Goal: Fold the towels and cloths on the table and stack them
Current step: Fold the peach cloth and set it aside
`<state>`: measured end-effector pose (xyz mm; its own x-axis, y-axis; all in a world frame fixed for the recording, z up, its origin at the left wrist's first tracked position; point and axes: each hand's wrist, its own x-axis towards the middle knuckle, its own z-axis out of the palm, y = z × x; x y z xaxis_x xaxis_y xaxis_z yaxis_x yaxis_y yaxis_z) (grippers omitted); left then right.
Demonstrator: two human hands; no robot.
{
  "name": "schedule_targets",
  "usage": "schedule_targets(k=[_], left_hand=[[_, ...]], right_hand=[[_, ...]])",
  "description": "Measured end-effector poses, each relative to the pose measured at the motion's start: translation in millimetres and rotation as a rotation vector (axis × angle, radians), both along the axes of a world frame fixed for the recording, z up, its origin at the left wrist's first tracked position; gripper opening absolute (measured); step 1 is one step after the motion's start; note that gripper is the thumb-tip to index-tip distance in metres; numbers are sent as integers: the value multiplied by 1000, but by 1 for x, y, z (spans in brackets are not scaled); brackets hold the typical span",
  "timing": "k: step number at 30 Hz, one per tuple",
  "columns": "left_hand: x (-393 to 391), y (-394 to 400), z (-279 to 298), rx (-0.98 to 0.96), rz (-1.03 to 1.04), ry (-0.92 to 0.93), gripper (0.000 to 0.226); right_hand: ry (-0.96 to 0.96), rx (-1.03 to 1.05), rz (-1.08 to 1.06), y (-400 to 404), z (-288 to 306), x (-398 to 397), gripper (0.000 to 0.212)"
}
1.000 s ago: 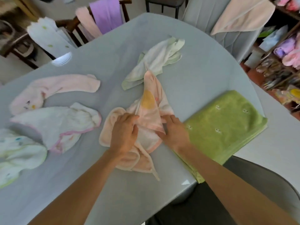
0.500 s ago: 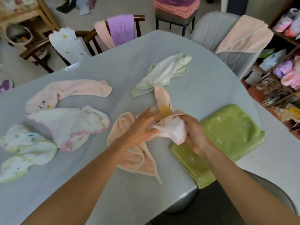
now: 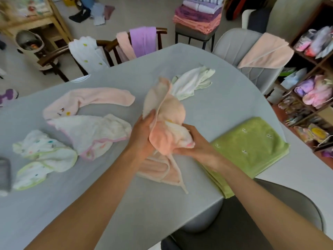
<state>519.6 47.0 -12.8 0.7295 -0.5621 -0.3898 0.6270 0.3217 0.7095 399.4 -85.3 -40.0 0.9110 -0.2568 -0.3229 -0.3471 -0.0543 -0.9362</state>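
We have one wide-angle view, from the head, looking forward and down over the table [image 3: 207,112]. Our hands, left [image 3: 142,134] and right [image 3: 196,143], sit close below centre. The room's far chairs and shelves fill the upper edge.

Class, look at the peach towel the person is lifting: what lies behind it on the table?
A white-and-green cloth lies behind the peach towel. Its near end is hidden by the towel.

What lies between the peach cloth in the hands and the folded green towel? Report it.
Nothing visible does. Both hands, left hand and right hand, grip the peach cloth right beside the green towel, whose top is bare.
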Motion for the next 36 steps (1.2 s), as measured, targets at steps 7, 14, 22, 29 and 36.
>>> schedule_targets(k=[7, 14, 22, 29, 36], left_hand=[[25, 150, -19, 823, 306, -333, 35], [-3, 331, -34, 1304, 209, -507, 58], [-58, 473, -72, 1271, -168, -738, 37], [-66, 496, -88, 1392, -841, -801, 50], [-72, 508, -83, 1745, -773, -1092, 26]], right_hand=[[-1, -352, 154, 97, 9, 34, 16], [-70, -1003, 423, 234, 15, 55, 25], [86, -1081, 638, 352, -57, -4, 24], [221, -1279, 833, 384, -100, -36, 51], [194, -1129, 749, 372, -94, -24, 37]])
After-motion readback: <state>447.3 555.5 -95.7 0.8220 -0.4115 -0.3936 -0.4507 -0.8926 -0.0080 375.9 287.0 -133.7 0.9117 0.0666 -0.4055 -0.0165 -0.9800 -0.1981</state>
